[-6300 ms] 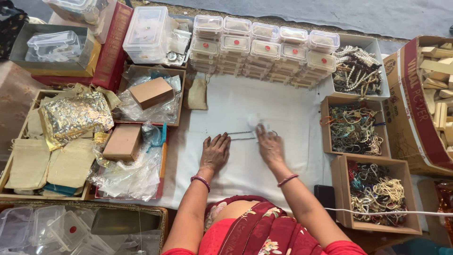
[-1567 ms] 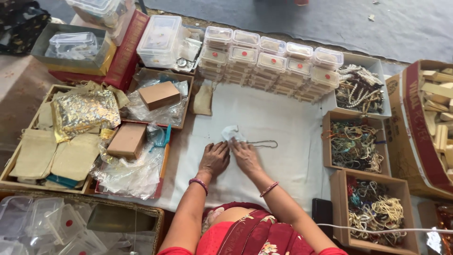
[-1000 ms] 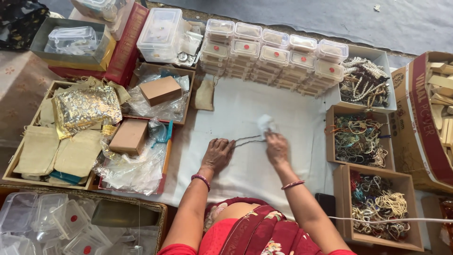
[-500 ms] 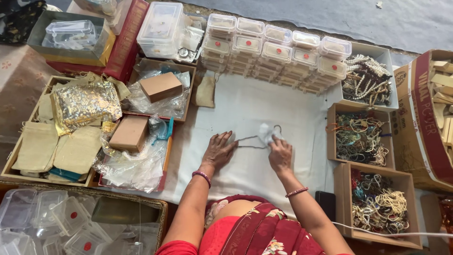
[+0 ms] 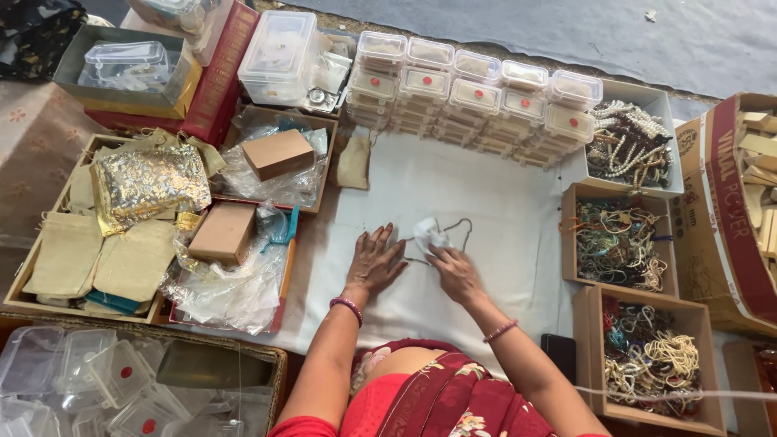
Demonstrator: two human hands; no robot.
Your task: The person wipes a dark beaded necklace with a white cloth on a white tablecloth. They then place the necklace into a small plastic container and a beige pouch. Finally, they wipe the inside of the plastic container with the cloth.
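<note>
While the left hand stays flat on the cloth, fingers spread, the chain now lies curled in a loop, no longer stretched straight.
Right hand pinches a white wad onto that chain at mid-cloth — rubbing looks well underway, bead boxes untouched at right.

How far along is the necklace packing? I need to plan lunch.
Done: stacked clear boxes stand closed. In hand: left hand pins a thin chain on the white cloth; right hand holds white tissue. Left: full necklace boxes, empty containers.
</note>
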